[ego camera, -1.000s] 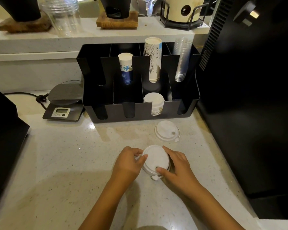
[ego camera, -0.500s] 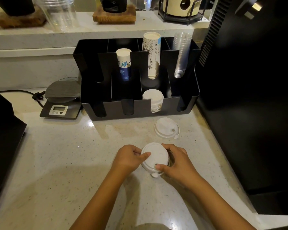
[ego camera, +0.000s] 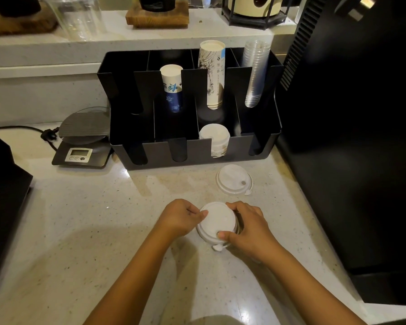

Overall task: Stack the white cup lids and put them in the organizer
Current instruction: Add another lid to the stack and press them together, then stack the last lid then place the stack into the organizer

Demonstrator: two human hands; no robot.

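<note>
One loose lid [ego camera: 234, 179] lies unstacked just before the organizer [ego camera: 192, 158]; left hand [ego camera: 181, 218] and right hand [ego camera: 249, 228] clasp the lid stack [ego camera: 217, 222], nearer.

No legible text on the cups [ego camera: 211, 76] or scale [ego camera: 80, 154].

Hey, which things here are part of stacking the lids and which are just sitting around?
Part of the job: held lid stack, left hand, right hand, loose lid, organizer, stored lids.

Sitting around: scale, paper cups, clear cups.
</note>
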